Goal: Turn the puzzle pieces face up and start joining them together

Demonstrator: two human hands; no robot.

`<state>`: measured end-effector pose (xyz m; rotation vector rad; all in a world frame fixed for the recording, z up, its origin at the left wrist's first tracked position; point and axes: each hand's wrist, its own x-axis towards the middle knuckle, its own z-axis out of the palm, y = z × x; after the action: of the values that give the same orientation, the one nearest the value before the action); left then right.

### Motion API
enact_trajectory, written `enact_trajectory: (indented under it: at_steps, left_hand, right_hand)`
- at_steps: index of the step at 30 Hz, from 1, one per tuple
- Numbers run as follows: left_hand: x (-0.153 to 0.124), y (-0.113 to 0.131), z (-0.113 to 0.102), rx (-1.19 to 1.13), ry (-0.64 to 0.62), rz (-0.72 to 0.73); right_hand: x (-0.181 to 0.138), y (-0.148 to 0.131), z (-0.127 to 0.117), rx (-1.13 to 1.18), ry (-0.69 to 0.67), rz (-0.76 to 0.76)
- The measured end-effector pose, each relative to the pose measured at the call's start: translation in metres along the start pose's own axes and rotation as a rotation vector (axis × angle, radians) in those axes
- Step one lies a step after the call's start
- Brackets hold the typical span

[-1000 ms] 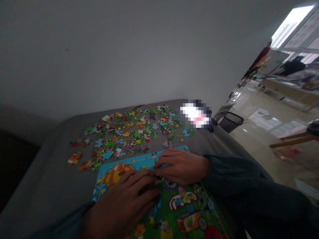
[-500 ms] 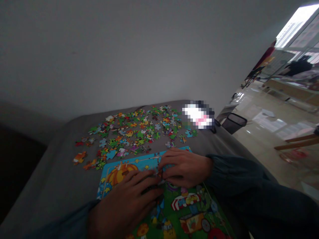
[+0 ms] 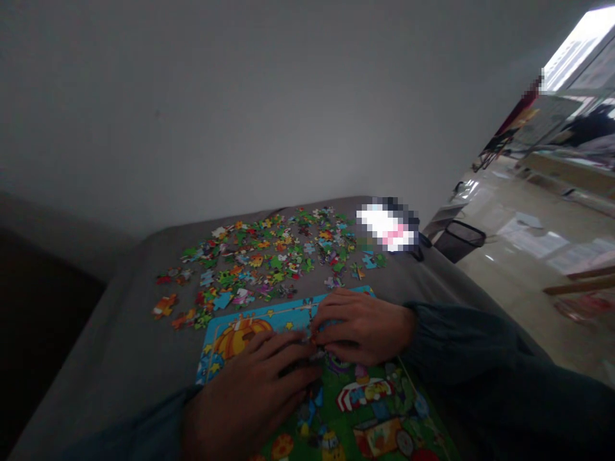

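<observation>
A puzzle board point(image 3: 369, 394) with a bright cartoon picture lies before me, an orange pumpkin at its upper left and a food stall at its right. Above its middle my left hand point(image 3: 262, 384) bends its fingers inward, while my right hand point(image 3: 362, 325) curls in from the other side. Their fingertips meet around a small reddish puzzle piece point(image 3: 314, 334), mostly hidden by the fingers. Whether it lies in the board or is lifted cannot be made out. Beyond the board, many loose puzzle pieces point(image 3: 259, 260) are spread on the grey cloth.
Grey cloth point(image 3: 139, 358) covers the surface under the board, which ends against a pale wall point(image 3: 269, 109). A bright blurred-out object point(image 3: 389, 225) lies at the far right corner. Past that edge are a dark mesh bin point(image 3: 459, 240) and a shiny tiled floor point(image 3: 519, 256).
The whole view has shifted slightly, so everything sits a little further right. Both hands keep nearly the same place on the board, fingertips still together.
</observation>
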<state>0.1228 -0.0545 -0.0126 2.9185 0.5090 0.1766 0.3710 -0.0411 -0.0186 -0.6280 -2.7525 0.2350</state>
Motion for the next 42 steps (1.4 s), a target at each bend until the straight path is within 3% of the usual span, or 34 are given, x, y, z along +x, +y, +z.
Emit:
enact_trajectory:
  at_steps: [4,13,29,34,37,39,42]
  left_hand:
    - [0.001,0.001,-0.001,-0.028,0.039,-0.011]
    - [0.001,0.004,-0.008,-0.024,-0.002,-0.029]
    - [0.002,-0.001,-0.003,-0.083,0.033,-0.008]
    - [-0.003,-0.013,-0.013,-0.007,0.146,-0.011]
    - [-0.022,-0.048,-0.029,0.076,0.286,-0.094]
    - [-0.042,-0.081,-0.04,0.145,0.417,-0.305]
    - [-0.078,-0.13,-0.05,0.317,0.571,-0.758]
  right_hand:
    - [0.0,0.0,-0.001,0.022,-0.007,0.018]
    - [-0.001,-0.001,-0.001,0.05,-0.012,0.058]
    - [-0.002,0.003,0.002,0.017,0.03,0.056]
    - [-0.002,0.003,0.002,0.001,0.021,0.05]
    - [-0.002,0.004,0.003,0.009,0.024,0.048]
    - [-0.002,0.005,0.003,0.013,0.028,0.047]
    - [-0.003,0.005,0.004,0.018,0.028,0.046]
